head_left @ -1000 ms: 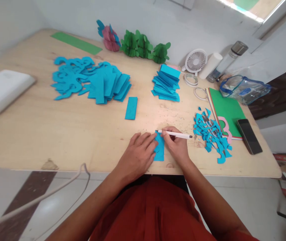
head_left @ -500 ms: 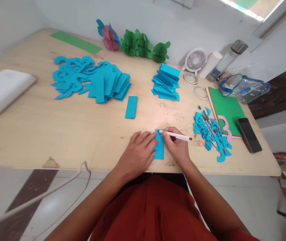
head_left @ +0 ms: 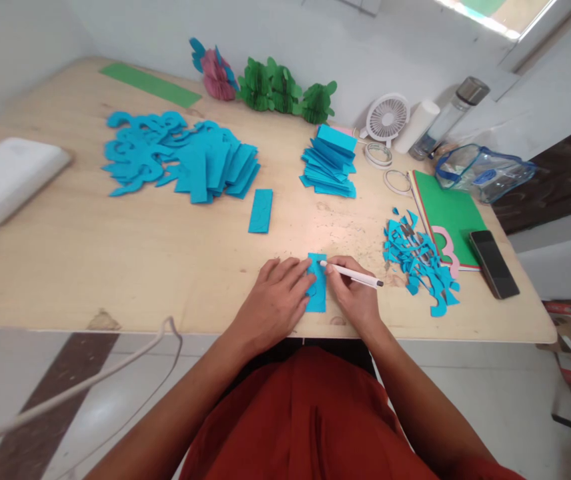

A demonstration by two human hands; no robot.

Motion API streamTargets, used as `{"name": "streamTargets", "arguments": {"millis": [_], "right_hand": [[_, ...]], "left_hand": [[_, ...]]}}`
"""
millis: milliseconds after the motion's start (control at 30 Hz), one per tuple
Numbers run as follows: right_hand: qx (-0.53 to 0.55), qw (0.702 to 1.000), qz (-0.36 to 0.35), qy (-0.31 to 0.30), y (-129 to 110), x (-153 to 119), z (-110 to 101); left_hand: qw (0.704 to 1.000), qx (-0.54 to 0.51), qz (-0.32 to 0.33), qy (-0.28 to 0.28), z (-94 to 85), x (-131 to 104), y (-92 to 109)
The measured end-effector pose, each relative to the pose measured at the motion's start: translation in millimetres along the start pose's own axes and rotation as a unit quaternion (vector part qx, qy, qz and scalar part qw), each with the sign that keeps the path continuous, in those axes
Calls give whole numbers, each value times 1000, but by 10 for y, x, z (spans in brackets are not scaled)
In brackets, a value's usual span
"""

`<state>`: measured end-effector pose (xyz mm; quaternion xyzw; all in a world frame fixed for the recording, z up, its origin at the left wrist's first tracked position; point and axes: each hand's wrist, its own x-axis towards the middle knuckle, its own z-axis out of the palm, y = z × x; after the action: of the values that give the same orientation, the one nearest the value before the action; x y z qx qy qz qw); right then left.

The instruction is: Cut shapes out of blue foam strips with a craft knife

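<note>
A small blue paper rectangle [head_left: 318, 293] lies near the table's front edge, with faint drawn lines on it. My left hand [head_left: 280, 297] rests flat on its left side, fingers stretched out and covering part of it. Between the fingertips of my right hand [head_left: 353, 293] is a white pen [head_left: 353, 274], its tip at the upper part of the paper. Another blue rectangle [head_left: 260, 211] with drawn curves lies a little farther off to the left.
Blue paper stacks [head_left: 215, 167] and curly cutouts [head_left: 140, 150] lie back left, more folded blue strips [head_left: 330, 163] behind. Blue scraps [head_left: 415, 257], a pink paper piece [head_left: 446, 250], a green sheet [head_left: 453, 213] and a phone [head_left: 494, 265] are at right. A white fan [head_left: 388, 119] stands behind.
The pen tip has moved slightly right and down on the blue paper, with my right hand still gripping it. My left hand stays on the paper. The whole view has shifted slightly.
</note>
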<state>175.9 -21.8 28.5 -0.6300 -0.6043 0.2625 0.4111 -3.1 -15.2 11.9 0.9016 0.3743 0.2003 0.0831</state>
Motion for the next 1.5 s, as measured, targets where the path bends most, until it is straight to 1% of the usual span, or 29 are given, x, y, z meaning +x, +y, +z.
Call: {"name": "streamTargets", "arguments": {"millis": [267,667,967,1300,1500], "right_hand": [[-8,1000,-16,4,-9,-66,-19],[-29,999,-29,-4,5,-94,-55],[-45,999,-28,3,18,-190,-88],[-57,996,-70,9,24,-255,-97],[-66,995,-69,11,25,-298,-98]], "left_hand": [[1000,-3,2,2,8,-10,-5],[1000,-4,2,3,7,-7,-1],[1000,-3,2,2,-1,-2,2],[1000,-2,4,-8,-22,8,18],[1000,-6,-1,-3,-33,11,20]]}}
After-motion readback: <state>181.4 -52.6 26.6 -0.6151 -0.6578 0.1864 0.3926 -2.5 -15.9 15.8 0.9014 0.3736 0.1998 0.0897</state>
